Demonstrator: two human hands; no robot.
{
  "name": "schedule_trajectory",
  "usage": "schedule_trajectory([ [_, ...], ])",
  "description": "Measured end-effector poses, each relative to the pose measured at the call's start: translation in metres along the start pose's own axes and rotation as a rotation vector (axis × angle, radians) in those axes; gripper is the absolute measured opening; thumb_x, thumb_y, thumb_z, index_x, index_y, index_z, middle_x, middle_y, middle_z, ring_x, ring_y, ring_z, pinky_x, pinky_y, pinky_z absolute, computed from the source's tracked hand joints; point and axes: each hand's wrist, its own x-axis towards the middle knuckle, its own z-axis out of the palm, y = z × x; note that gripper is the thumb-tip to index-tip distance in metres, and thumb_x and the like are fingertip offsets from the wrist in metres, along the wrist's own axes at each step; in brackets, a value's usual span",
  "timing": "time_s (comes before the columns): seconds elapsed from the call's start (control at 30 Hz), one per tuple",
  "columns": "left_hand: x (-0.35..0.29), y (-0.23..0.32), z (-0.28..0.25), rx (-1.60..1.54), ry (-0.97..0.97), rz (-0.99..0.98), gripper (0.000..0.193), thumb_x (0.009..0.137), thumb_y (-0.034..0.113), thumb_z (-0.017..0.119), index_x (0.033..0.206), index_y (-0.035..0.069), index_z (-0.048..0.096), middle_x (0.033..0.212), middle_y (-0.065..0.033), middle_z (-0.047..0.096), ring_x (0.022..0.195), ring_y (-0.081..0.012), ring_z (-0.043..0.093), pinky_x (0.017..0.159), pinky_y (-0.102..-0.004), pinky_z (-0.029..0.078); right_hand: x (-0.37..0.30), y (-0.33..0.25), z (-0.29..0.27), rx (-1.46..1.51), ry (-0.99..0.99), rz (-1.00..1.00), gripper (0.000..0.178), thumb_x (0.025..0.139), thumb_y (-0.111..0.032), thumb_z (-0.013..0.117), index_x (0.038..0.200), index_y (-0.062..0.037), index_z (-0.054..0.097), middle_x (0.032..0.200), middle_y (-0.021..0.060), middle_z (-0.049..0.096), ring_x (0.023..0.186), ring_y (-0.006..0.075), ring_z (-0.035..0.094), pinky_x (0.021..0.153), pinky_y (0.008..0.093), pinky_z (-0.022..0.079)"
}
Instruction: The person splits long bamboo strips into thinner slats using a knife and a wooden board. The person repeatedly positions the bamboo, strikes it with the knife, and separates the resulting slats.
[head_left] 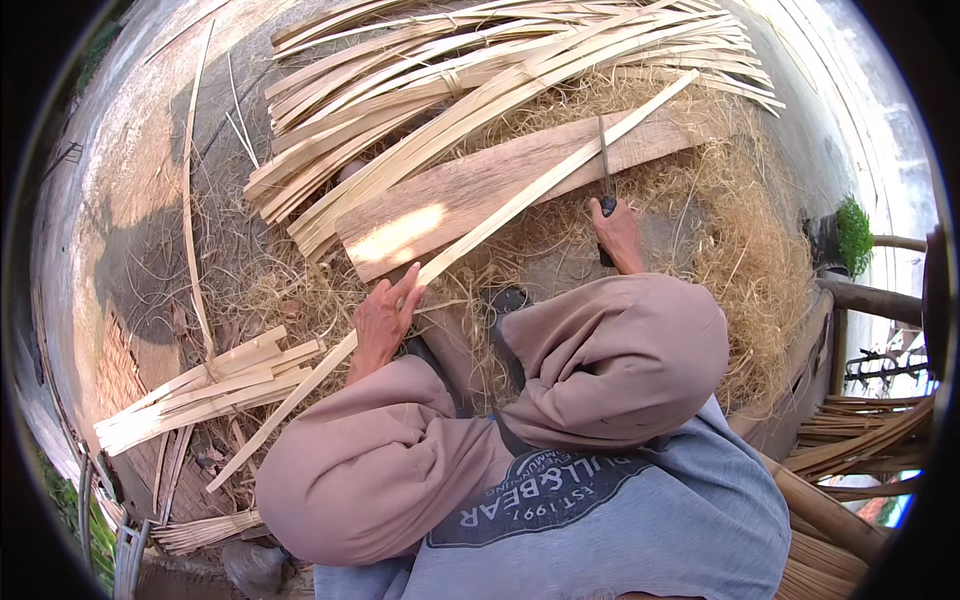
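Right fingers (pixel 607 226) clamped round knife handle (pixel 608 205), left fingers (pixel 406 288) on strip (pixel 520 204), grip unclear

The long strip (pixel 540 190) is pale cream, the plank (pixel 470 190) tan, the knife handle (pixel 608 205) black, the shavings (pixel 745 290) golden, the trousers (pixel 630 355) plain dusty pink, the shirt (pixel 690 520) greyish blue.

Green plant (pixel 855 236) in dark pot (pixel 824 243)

Daylight bleaches the far right to near white, while much of the ground (pixel 150 265) lies in soft shade. Direct sun glares in a patch on the plank (pixel 460 205) and pales the lower-left strips (pixel 215 393); straight edges bend toward a black, circular rim.
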Motion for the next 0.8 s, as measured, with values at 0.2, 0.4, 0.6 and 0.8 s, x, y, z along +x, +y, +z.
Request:
schedule_trajectory([
  [0.2, 0.008, 0.011, 0.015, -0.050, -0.112, 0.019, 0.039, 0.102, 0.041, 0.060, 0.139, 0.030, 0.064, 0.069, -0.0119, 0.053, 0.065, -0.0305, 0.058, 0.062, -0.0447, 0.045, -0.105, -0.022, 0.012, -0.065, -0.366, -0.370, 0.038, 0.091, -0.040, 0.069, 0.097, -0.0038, 0.057, 0.082, 0.0209, 0.068, 0.083, 0.0440, 0.068, 0.072, 0.0505, 0.052],
  [0.4, 0.006, 0.011, -0.007, -0.232, -0.241, -0.041, 0.037, 0.105, 0.041, 0.056, 0.137, 0.027, 0.066, 0.074, -0.0171, 0.064, 0.069, -0.0331, 0.063, 0.066, -0.0434, 0.048, -0.131, -0.043, -0.003, -0.247, -0.509, -0.580, 0.036, 0.088, -0.034, 0.072, 0.102, -0.0081, 0.053, 0.097, 0.0164, 0.068, 0.089, 0.0402, 0.069, 0.076, 0.0515, 0.052],
  [0.6, -0.017, -0.011, -0.041, -0.172, -0.263, -0.091, 0.034, 0.106, 0.036, 0.055, 0.136, 0.026, 0.067, 0.072, -0.0175, 0.062, 0.063, -0.0316, 0.059, 0.064, -0.0430, 0.047, -0.017, 0.021, -0.043, -0.129, -0.090, -0.211, 0.031, 0.087, -0.030, 0.071, 0.085, -0.0014, 0.060, 0.071, 0.0186, 0.068, 0.070, 0.0386, 0.070, 0.067, 0.0487, 0.055],
  [0.8, -0.016, -0.020, -0.025, -0.204, -0.231, -0.109, 0.034, 0.106, 0.035, 0.055, 0.133, 0.021, 0.069, 0.068, -0.0156, 0.058, 0.061, -0.0254, 0.055, 0.063, -0.0408, 0.046, -0.079, -0.027, -0.001, -0.157, -0.288, -0.639, 0.029, 0.085, -0.029, 0.074, 0.087, -0.0046, 0.058, 0.071, 0.0187, 0.067, 0.068, 0.0388, 0.070, 0.066, 0.0492, 0.056],
])
